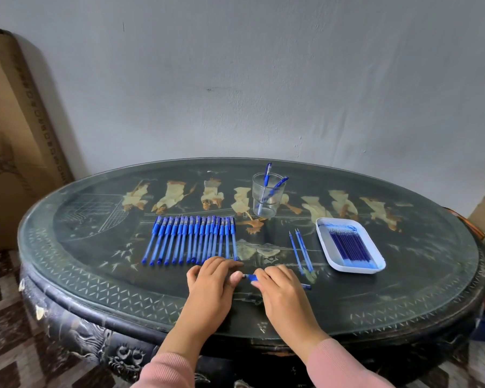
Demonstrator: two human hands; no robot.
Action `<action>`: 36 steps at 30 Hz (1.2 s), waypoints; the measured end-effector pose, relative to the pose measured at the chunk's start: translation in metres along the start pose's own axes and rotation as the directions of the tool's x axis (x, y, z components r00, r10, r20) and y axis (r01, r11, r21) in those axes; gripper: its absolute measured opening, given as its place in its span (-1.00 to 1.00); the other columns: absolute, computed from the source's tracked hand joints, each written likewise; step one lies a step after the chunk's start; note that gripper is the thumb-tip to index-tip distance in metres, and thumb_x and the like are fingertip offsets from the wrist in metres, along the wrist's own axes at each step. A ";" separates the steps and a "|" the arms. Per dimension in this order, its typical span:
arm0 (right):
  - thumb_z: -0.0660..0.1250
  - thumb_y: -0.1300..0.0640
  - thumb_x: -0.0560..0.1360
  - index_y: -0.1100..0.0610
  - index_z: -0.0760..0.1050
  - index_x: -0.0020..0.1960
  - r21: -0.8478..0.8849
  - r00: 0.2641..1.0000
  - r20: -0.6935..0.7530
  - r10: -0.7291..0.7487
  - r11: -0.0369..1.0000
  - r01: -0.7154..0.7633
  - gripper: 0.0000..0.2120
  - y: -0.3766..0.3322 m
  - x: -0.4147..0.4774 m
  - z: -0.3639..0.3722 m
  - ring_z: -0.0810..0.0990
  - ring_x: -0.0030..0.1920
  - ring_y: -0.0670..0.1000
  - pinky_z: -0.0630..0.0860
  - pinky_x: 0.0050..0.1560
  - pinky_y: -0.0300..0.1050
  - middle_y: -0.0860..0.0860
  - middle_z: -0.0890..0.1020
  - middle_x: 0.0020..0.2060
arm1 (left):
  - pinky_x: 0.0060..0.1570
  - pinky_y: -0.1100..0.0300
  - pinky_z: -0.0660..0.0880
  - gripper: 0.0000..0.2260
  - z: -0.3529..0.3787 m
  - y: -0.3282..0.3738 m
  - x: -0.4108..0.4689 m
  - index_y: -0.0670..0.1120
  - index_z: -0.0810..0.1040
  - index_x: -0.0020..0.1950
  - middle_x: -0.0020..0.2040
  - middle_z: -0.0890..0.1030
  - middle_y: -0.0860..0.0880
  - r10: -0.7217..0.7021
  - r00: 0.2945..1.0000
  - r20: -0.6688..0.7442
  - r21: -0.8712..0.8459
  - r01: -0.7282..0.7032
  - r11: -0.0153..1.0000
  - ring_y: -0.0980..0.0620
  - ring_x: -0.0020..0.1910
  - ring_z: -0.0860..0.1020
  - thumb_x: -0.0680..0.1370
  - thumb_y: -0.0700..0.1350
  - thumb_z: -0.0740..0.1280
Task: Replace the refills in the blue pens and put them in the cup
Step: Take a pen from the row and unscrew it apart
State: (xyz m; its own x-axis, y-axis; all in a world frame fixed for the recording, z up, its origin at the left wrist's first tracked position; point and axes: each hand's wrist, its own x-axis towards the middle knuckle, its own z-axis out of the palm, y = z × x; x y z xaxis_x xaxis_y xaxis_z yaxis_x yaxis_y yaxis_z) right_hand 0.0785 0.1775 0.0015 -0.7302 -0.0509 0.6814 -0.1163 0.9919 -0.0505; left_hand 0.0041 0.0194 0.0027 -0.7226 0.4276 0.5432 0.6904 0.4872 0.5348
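Note:
Both hands hold one blue pen [252,277] low over the table's front. My left hand [212,278] pinches its left end, and my right hand [277,284] covers the barrel, whose far tip pokes out at the right. Behind the hands, a row of several blue pens [191,238] lies side by side. A clear cup [267,201] at the back holds two blue pens. Two loose refills [301,250] lie to the right of the hands. A white tray [374,266] further right holds several blue refills [347,245].
The oval dark table [95,278] has a glass top and stands against a grey wall. A large cardboard box [14,130] leans at the left. More boxes and items sit at the far right edge, beside the table.

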 end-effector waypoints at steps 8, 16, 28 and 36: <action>0.31 0.12 0.57 0.10 0.58 -0.03 -0.016 1.000 -0.002 -0.019 1.000 0.019 -0.91 -0.001 -0.001 -0.002 0.44 -0.20 -0.07 0.50 -0.14 -0.21 -0.08 0.53 -0.21 | 0.19 0.07 0.24 -0.91 -0.001 0.000 0.001 0.12 0.51 -0.05 -0.07 0.50 0.28 -0.017 0.999 -0.030 -0.019 0.017 1.000 0.33 0.04 0.41 0.60 0.07 0.25; 0.17 0.08 0.63 0.08 0.55 0.00 -0.026 1.000 0.019 -0.017 1.000 0.017 -0.81 0.000 -0.002 0.001 0.43 -0.18 -0.08 0.49 -0.12 -0.21 -0.10 0.51 -0.20 | 0.24 0.20 0.15 -0.92 -0.005 0.000 0.000 0.15 0.51 -0.01 0.01 0.51 0.29 -0.062 0.998 0.032 -0.103 0.065 0.993 0.32 0.14 0.42 0.54 0.07 0.37; 0.16 0.07 0.64 0.09 0.57 0.01 -0.052 1.000 0.017 -0.011 0.999 0.012 -0.78 -0.001 -0.002 0.002 0.45 -0.17 -0.06 0.48 -0.11 -0.20 -0.09 0.52 -0.19 | 0.25 -0.07 0.40 -0.86 -0.012 0.002 0.003 0.21 0.52 -0.05 0.00 0.59 0.27 -0.145 0.982 0.118 -0.247 0.171 0.954 0.22 0.06 0.55 0.54 -0.05 0.40; 0.15 0.06 0.64 0.10 0.58 0.05 -0.061 1.000 0.007 0.005 0.998 -0.004 -0.76 0.001 -0.003 0.007 0.48 -0.16 -0.03 0.46 -0.07 -0.19 -0.08 0.52 -0.17 | 0.22 0.11 0.43 -0.80 -0.019 0.008 0.004 0.23 0.56 0.12 0.02 0.60 0.35 -0.178 0.977 0.119 -0.287 0.206 0.936 0.30 0.11 0.54 0.51 0.16 0.36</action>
State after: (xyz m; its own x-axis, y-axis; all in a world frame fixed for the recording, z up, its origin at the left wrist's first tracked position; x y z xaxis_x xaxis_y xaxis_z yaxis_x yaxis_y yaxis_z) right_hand 0.0756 0.1780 -0.0059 -0.7357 -0.0472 0.6757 -0.0722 0.9974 -0.0088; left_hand 0.0078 0.0106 0.0212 -0.8332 0.4212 0.3583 0.5075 0.3253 0.7979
